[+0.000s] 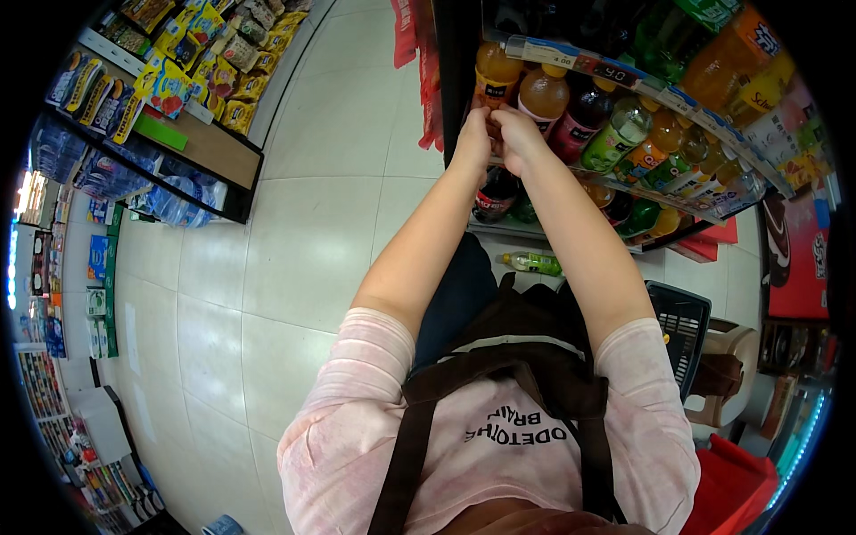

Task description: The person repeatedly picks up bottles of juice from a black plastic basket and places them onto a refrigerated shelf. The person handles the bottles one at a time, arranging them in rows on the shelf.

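Both my hands reach to the left end of a drinks shelf and meet at an orange juice bottle [496,72] with an orange cap. My left hand [476,137] is at the bottle's lower part, and my right hand [518,137] touches it from the other side. The fingers are partly hidden, so their grip cannot be made out. Just right of them stands a bottle with a pink label [543,93], then a dark bottle with a pink label [580,120] and a green-labelled clear bottle [616,134]. A dark cola bottle [495,195] stands on the shelf below.
A green-labelled bottle [531,262] lies on the tiled floor [301,267] below the shelf. A dark plastic basket [679,328] stands at right, near a beige stool [742,348]. Red bags [729,488] are at lower right. A snack rack [221,147] with water bottles is at upper left.
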A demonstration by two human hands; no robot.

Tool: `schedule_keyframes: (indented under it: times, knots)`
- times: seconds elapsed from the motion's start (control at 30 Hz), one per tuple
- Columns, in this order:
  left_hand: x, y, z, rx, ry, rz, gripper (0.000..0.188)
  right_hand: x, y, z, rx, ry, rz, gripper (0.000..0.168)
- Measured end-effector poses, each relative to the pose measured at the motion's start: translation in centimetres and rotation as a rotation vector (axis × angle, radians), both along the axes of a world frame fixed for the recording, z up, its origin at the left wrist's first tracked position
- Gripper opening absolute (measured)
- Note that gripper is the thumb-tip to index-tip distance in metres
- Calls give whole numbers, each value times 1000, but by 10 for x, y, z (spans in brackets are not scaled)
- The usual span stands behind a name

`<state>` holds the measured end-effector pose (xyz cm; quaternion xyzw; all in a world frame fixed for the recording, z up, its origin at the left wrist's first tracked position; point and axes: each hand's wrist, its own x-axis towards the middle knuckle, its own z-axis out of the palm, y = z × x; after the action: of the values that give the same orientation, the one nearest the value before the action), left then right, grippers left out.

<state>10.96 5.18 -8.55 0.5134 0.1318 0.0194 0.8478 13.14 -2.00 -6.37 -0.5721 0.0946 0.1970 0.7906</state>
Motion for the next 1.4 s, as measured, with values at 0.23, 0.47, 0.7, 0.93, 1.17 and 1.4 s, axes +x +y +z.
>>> schedule_keyframes:
  times: [0.23,0.47,0.7,0.93,1.17,1.4]
  knots:
    - [5,1,-3,-29,6,7,28,3,3,-2,-38,0,-6,28]
    - [7,0,-1,-44,28,-7,28,10,-1,-7,-34,-7,36,57]
    - [1,3,2,-11,43,-35,33,-1,4,2,-90,-20,15,60]
    - [-34,-1,7,24,-92,-113,53,-32,-15,14,-133,-139,187,53]
    - [-100,-9,10,693,-546,-191,57,-104,-57,29,-45,-381,264,60]
    - [-139,-48,14,700,-609,-516,57,-166,-138,14,-97,-397,218,59]
